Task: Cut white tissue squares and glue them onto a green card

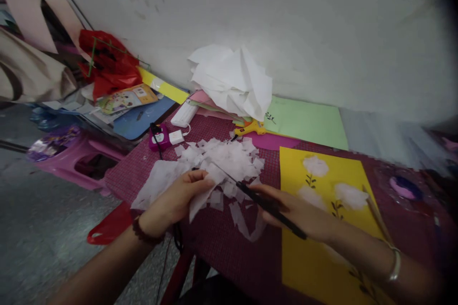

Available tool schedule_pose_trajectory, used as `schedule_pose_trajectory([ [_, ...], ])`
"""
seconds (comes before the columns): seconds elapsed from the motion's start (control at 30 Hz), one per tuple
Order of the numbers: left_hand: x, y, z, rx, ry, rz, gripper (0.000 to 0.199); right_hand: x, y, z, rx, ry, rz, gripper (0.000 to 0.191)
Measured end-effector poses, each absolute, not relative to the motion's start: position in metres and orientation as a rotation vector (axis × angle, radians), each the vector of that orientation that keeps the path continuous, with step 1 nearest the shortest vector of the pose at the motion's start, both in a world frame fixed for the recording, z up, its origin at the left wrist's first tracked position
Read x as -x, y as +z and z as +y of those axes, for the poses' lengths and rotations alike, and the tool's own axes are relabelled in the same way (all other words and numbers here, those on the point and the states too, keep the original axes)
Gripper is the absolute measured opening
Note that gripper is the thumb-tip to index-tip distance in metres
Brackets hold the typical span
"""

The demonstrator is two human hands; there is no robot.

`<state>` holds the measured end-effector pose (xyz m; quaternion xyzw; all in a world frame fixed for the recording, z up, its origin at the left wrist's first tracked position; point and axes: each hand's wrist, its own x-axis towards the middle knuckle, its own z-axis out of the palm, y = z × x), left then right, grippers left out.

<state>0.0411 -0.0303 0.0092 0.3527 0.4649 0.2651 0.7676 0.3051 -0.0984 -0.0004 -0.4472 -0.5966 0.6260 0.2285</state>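
Note:
My left hand (pixel 182 195) pinches a folded piece of thin white tissue paper (pixel 200 202) over the near side of the table. Black-handled scissors (pixel 268 207) are in my right hand (pixel 289 207), their blades pointing left toward the tissue; whether the blades touch it is hard to tell. Beneath and beyond both hands lies a heap of small cut white tissue pieces (pixel 229 157). A larger white tissue sheet (pixel 155 181) rests left of the heap. Under my right forearm is a yellow sheet (pixel 293 248) with white tissue flowers (pixel 350 195) and dark painted stems.
A yellow glue gun (pixel 252 127) lies behind the heap, near a purple plug adapter (pixel 161 138) and white power strip (pixel 184 113). Crumpled white paper (pixel 232 81) and a green sheet (pixel 307 121) sit against the wall. A pink stool (pixel 78 162) stands left.

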Motion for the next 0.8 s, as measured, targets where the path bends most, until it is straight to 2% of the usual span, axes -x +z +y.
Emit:
schedule_pose_trajectory([
  [0.23,-0.045,0.009,-0.022,-0.804,0.732,1.089,0.029,-0.322,-0.001,-0.102,1.212,1.812,-1.633,0.072],
  [0.5,-0.056,0.003,-0.018,-0.835,0.643,1.054,0.033,-0.309,0.009,-0.097,1.284,1.759,-1.750,0.056],
  [0.8,-0.057,-0.001,-0.019,-0.852,0.732,1.004,0.035,-0.308,0.001,-0.100,1.281,1.659,-1.796,0.059],
])
